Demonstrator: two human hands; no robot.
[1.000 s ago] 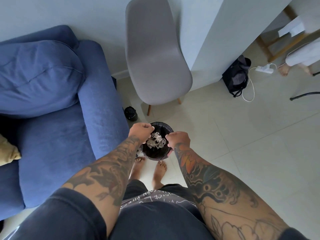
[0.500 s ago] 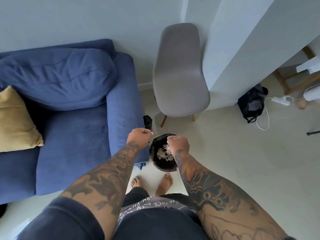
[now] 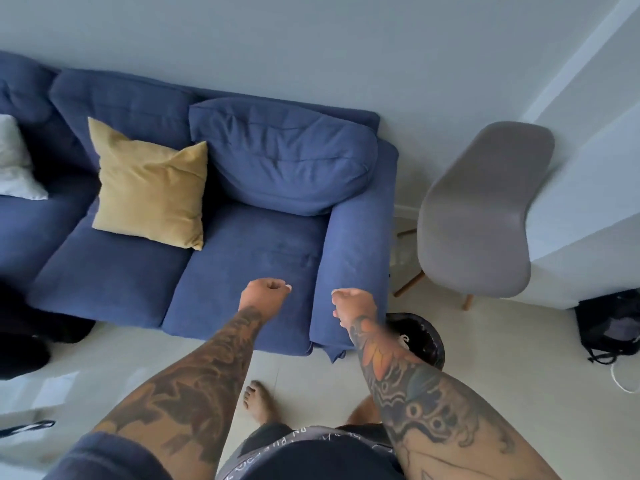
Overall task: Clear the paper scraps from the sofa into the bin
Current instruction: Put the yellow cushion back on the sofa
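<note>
The blue sofa (image 3: 242, 258) fills the left and middle of the view, and no paper scraps show on its seat cushions. My left hand (image 3: 265, 294) hovers over the front of the right seat cushion, curled into a loose fist with nothing visible in it. My right hand (image 3: 353, 304) is in front of the sofa's right armrest, fingers curled, also holding nothing I can see. The black bin (image 3: 424, 336) stands on the floor beside that armrest, partly hidden behind my right forearm. A bit of white paper (image 3: 403, 339) shows inside it.
A yellow cushion (image 3: 149, 188) and a white cushion (image 3: 14, 168) lean on the sofa back. A grey chair (image 3: 481, 216) stands right of the sofa by a wall corner. A black bag (image 3: 609, 327) lies at far right, dark items (image 3: 31, 337) at far left.
The view has swung left from the bin to the sofa. Both hands have left the bin's rim and moved up towards the sofa's front edge.
</note>
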